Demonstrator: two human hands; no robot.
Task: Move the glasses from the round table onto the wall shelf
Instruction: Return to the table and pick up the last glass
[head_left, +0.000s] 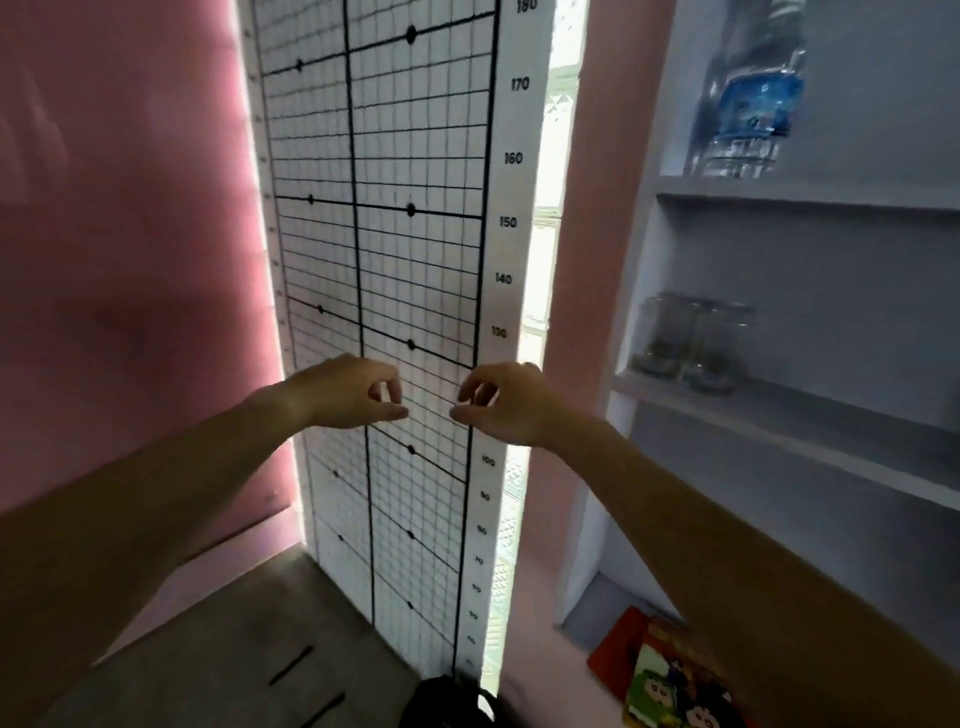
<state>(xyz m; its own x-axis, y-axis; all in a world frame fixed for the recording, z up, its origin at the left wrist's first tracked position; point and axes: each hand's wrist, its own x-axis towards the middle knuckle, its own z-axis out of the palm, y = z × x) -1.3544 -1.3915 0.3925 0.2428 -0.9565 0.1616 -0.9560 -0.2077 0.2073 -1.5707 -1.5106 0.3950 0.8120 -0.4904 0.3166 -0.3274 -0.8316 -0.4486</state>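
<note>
Two clear glasses stand side by side on the middle board of the white wall shelf at the right. My left hand and my right hand are raised in front of a grid height chart, left of the shelf. Both hands hold nothing, with fingers loosely curled. The round table is out of view.
A water bottle with a blue label stands on the upper shelf board. The white grid height chart hangs between pink walls. Colourful packets lie on the lowest shelf board. A dark object sits at the bottom edge.
</note>
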